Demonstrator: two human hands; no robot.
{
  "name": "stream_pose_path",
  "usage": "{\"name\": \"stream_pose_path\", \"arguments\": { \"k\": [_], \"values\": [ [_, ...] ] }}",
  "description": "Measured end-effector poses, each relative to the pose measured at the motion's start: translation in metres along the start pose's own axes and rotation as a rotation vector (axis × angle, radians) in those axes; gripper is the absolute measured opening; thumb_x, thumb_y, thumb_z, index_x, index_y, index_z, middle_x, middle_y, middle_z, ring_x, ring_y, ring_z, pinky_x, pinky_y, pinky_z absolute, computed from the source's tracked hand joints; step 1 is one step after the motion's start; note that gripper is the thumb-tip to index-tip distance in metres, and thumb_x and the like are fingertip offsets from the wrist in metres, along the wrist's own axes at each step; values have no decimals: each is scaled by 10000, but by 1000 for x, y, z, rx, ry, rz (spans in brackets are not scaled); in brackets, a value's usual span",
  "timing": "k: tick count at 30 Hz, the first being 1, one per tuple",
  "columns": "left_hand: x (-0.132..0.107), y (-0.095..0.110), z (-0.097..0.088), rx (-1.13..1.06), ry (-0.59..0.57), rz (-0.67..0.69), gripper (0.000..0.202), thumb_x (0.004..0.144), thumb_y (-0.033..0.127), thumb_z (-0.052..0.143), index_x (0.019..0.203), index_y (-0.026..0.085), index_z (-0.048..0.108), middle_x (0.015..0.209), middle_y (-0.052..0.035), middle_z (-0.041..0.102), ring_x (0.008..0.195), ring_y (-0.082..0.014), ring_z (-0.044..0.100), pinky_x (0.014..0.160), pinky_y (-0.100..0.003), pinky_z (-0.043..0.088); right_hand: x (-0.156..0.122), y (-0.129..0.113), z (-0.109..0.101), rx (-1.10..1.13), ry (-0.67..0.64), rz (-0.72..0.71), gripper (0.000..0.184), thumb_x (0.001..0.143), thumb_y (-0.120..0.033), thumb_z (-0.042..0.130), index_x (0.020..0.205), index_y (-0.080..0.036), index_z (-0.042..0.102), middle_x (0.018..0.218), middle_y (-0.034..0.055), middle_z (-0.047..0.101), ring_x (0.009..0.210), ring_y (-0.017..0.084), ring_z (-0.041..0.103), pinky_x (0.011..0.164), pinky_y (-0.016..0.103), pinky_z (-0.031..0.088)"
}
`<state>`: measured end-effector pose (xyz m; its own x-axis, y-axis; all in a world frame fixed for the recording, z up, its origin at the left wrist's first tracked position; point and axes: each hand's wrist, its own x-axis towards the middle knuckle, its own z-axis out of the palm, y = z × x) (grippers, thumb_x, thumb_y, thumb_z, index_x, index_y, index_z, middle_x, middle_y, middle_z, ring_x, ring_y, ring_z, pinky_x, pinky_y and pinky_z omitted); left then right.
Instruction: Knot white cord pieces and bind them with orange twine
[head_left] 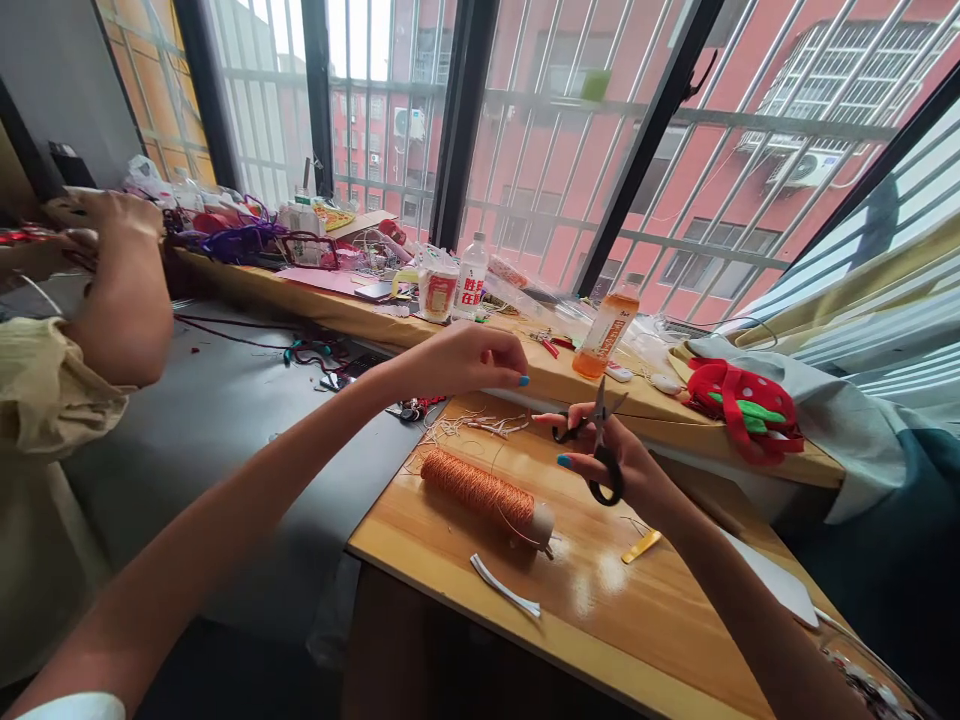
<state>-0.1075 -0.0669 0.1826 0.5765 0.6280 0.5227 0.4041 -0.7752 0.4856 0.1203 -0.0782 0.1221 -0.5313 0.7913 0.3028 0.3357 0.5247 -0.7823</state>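
Note:
My left hand [480,358] is raised above the wooden table, its fingers pinched together; whatever they hold is too fine to make out. In my right hand [619,455] is a pair of scissors [600,420] with black handles, blades pointing up and slightly apart. Below both hands lies a spool of orange cord [480,490] on its side, a loose strand at its pale end. Cut pale cord ends [480,425] are scattered behind the spool. In front of it is a short white strip [504,588]. A yellow strip [641,546] lies near my right forearm.
Along the window sill stand a bottle of amber drink [606,330], a clear bottle [471,275] and a paper cup [436,285]. A red dotted bag [742,410] lies at the right. Another person's arm [124,290] works at the grey table [247,400] on the left.

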Motion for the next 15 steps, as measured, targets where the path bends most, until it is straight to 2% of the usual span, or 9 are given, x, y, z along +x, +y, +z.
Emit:
{"name": "stream_pose_path", "arguments": {
  "k": [3,5,8,10,13,15],
  "values": [
    [9,6,16,42,-17,58,118,705,197,482,711,129,578,632,16,535,582,-54,427,554,-176,350,-1,-15,2,278,-45,80,297,705,-325,567,817,-228,309,895,33,606,342,42,455,329,189,357],
    [16,9,26,74,-15,77,118,704,189,486,699,125,585,640,11,540,584,-55,428,555,-178,344,1,-18,2,353,18,103,323,690,-313,586,779,-224,288,775,3,617,330,63,484,303,179,344],
    [23,10,39,94,-31,57,134,706,210,494,708,123,595,620,10,542,563,-59,426,531,-181,330,3,-14,-3,372,137,112,371,654,-317,619,779,-226,282,645,-48,580,349,91,519,267,149,293],
    [27,7,47,94,-37,48,140,708,222,496,717,127,598,607,13,545,551,-61,426,521,-181,321,3,-9,-7,355,170,135,402,626,-328,639,779,-228,281,607,-66,554,368,104,535,266,143,290],
    [33,2,59,93,-36,68,130,710,206,489,709,128,594,632,7,564,571,-69,446,536,-184,326,1,-1,-13,316,171,185,408,616,-352,636,759,-224,276,635,-53,556,469,133,587,353,183,398],
    [37,-4,66,117,-39,82,125,717,198,486,719,130,590,665,-1,577,605,-80,468,563,-191,338,-1,5,-17,266,173,209,393,630,-373,610,759,-223,271,639,-48,542,517,150,602,395,205,428]
  ]
}}
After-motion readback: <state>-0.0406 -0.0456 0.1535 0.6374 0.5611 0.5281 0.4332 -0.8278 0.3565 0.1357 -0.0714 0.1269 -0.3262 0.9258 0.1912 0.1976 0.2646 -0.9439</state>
